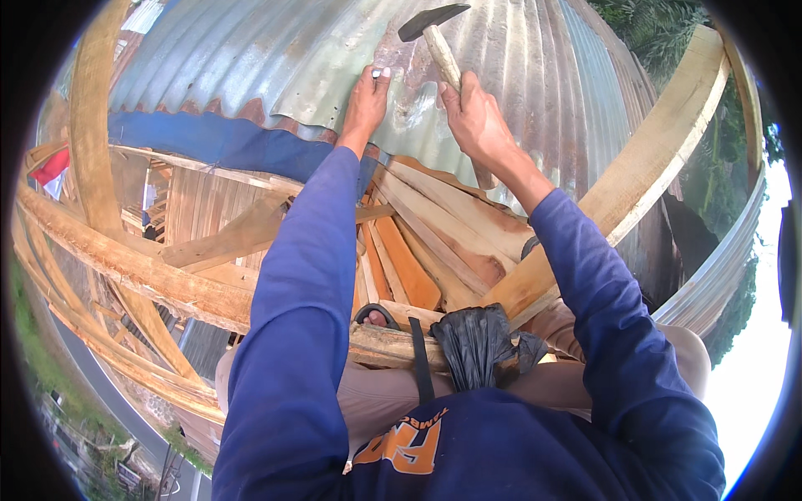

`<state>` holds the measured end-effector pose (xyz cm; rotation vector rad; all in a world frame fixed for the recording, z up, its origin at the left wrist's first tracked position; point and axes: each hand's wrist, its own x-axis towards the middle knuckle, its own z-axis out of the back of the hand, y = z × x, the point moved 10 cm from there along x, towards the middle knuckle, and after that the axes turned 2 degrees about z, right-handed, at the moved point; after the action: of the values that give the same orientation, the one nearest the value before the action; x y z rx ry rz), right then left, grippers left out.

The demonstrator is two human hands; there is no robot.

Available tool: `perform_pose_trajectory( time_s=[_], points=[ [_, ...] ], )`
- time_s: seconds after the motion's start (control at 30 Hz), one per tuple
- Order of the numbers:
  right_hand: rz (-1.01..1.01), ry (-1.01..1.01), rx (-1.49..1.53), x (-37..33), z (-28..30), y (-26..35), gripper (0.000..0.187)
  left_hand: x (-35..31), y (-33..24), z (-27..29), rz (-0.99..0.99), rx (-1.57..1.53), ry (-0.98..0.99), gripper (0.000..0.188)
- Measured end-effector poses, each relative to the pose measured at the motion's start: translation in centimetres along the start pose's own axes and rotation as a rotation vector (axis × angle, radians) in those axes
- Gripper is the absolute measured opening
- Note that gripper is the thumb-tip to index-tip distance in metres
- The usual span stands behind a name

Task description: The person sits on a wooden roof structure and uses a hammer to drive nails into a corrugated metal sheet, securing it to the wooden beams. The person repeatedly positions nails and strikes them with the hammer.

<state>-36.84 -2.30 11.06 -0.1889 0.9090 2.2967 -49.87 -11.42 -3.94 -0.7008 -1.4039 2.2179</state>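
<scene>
Hammer (441, 57) in the upper middle of the frame, its dark head raised over a corrugated metal sheet (326, 50) — the right hand (480, 125) is clamped on the wooden handle, whose butt end shows below the wrist. Left of it, the left hand (365, 107) lies over the sheet near its lower edge, thumb and fingers pinched together on a small grey piece (376, 73), too small to identify. The sheet is ridged, pale grey-green with rusty patches, and fills the top of the frame.

Under its edge, at left, runs a blue sheet (217, 138). Below the hands, rough boards (451, 204) fan out in the centre, and a thick beam (656, 150) slants from the upper right toward the middle. A black plastic bag (474, 341) sits by the person's lap, lower centre — just beside a sandalled foot (378, 318). Timber framing (134, 259) crosses the left side; a road (109, 388) shows at lower left.
</scene>
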Motion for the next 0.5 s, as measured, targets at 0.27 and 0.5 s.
perform_pose_trajectory(
  time_s=[0.27, 0.5],
  points=[
    [-0.237, 0.466, -0.065, -1.7, -6.2, -4.5, 0.034, -1.0, 1.8, 0.3, -0.027, 0.056, -0.073, 0.053],
    [-0.071, 0.324, -0.034, -0.7, -7.1, -7.8, 0.035, 0.4, 0.9, -1.5, -0.026, -0.038, 0.010, 0.047]
  ],
)
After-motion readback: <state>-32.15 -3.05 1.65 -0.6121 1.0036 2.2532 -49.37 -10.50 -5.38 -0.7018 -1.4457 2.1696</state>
